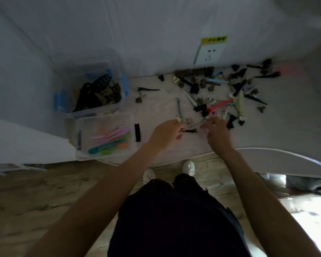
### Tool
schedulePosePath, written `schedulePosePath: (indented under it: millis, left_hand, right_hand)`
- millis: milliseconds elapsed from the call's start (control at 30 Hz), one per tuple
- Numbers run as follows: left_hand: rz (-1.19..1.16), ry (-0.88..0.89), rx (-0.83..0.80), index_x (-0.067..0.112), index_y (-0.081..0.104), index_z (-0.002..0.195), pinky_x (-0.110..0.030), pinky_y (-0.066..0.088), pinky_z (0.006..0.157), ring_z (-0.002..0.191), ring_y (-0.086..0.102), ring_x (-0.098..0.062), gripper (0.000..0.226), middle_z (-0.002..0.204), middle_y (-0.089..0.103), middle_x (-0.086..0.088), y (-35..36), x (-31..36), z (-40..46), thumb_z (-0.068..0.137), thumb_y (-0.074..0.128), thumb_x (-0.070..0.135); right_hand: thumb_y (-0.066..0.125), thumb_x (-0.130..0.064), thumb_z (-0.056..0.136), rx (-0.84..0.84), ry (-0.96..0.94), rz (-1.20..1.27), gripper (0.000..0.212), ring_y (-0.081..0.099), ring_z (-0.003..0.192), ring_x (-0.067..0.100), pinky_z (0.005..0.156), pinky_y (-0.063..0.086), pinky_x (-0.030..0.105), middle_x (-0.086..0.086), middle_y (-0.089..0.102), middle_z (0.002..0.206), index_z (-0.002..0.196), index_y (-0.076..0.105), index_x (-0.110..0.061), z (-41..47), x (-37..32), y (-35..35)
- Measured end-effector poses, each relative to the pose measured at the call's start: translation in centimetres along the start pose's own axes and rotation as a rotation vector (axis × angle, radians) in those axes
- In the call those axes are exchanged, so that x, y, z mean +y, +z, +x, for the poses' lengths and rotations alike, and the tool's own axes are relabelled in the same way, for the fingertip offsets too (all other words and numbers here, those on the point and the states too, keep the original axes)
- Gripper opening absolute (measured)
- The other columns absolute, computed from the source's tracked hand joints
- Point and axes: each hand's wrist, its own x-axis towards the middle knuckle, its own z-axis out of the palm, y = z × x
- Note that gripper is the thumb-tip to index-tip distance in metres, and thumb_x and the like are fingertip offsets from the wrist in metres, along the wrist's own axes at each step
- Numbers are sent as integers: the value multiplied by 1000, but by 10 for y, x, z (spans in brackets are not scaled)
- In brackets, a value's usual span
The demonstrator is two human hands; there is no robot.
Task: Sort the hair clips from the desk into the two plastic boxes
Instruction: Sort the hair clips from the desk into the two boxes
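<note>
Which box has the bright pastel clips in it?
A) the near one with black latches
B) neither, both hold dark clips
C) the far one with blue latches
A: the near clear box holds pink, orange, teal and green clips, while the far box holds dark claw clips.

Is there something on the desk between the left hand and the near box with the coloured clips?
Only a little. A black clip lies at the right wall of the near box, between it and the left hand. The box is open on top, so nothing visible blocks a path over that clip.
</note>
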Motion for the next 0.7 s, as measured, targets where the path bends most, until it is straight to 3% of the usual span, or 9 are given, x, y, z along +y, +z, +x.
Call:
schedulePosePath:
  millis: [100,267,367,433,500,567,633,700]
  left_hand:
    - [90,-79,-103,13,51,126,-37,44,92,117,49,-26,36,129,52,-8,30,15,20,91,53,20]
    - [133,-176,2,10,52,126,-37,43,88,119,46,-27,33,131,51,-10,57,35,42,92,48,11]
    - [164,-125,78,9,58,116,-38,51,80,107,53,-30,30,117,60,-11,60,36,47,87,59,14]
    - [132,-124,232,9,62,104,-38,53,70,92,57,-29,22,100,64,-10,62,38,44,82,65,13]
    - [17,-246,376,8,58,105,-34,49,69,87,57,-24,19,100,60,-10,55,41,41,87,60,13]
    - [-80,-421,481,8,53,108,-34,46,70,84,57,-22,19,105,56,-10,44,42,47,91,54,16]
    - [-90,-535,495,9,51,107,-37,46,71,81,58,-25,18,105,56,-10,35,33,59,92,52,19]
    - [-127,-611,454,11,52,107,-36,45,75,84,59,-27,18,105,57,-10,29,24,77,92,51,19]
  right_hand:
    - [59,10,72,-94,-128,10,29,55,102,40,76,51,43,23,56,112,95,67,-5,7,23,3]
    - [78,-7,63,-141,-402,-61,16,62,82,30,61,55,33,12,64,94,71,67,-15,17,54,-12]
    - [64,-11,77,3,-593,-27,1,55,88,26,73,45,33,12,66,93,76,64,-11,24,65,-30]
    - [46,-12,83,21,-580,35,15,55,89,26,75,44,33,13,65,93,83,60,-7,27,77,-36]
    - [42,-8,80,9,-531,58,17,60,77,30,65,47,35,14,64,84,84,58,-5,30,86,-36]
    - [53,1,70,-14,-541,10,13,61,64,30,56,46,32,15,63,72,81,58,-4,33,91,-31]
    - [57,3,62,-2,-596,-85,21,61,61,28,61,40,28,13,63,70,81,56,-6,39,90,-23]
    - [48,-3,69,2,-644,-145,23,63,71,27,70,42,28,12,67,83,89,59,-7,47,88,-20]
